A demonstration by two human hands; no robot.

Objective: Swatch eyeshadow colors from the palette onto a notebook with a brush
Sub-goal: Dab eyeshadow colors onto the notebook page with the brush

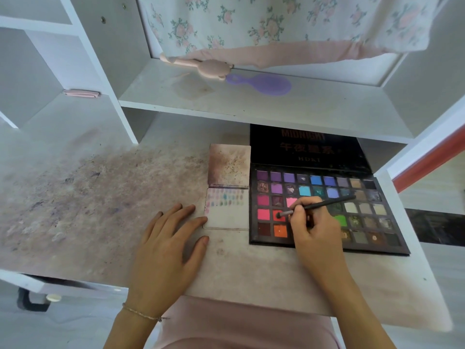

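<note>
**Brush Tip Set in a Red Pan**

One thin black-handled makeup brush (pixel 317 205) is pinched in the curled fingers of the right hand (pixel 312 231), its tip set in a red pan of the single open black eyeshadow palette (pixel 327 210). The left hand (pixel 168 244) is laid flat, fingers spread, its fingertips touching the near left edge of one small open swatched notebook (pixel 226 210), just left of the palette. A stained white desk (pixel 100 197) is beneath; one purple plastic hairbrush (pixel 261 83) lies on the far shelf (pixel 251 107).

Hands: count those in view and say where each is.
2. The left hand lies flat on the desk, fingertips at the notebook; the right hand holds the brush over the palette.
</note>
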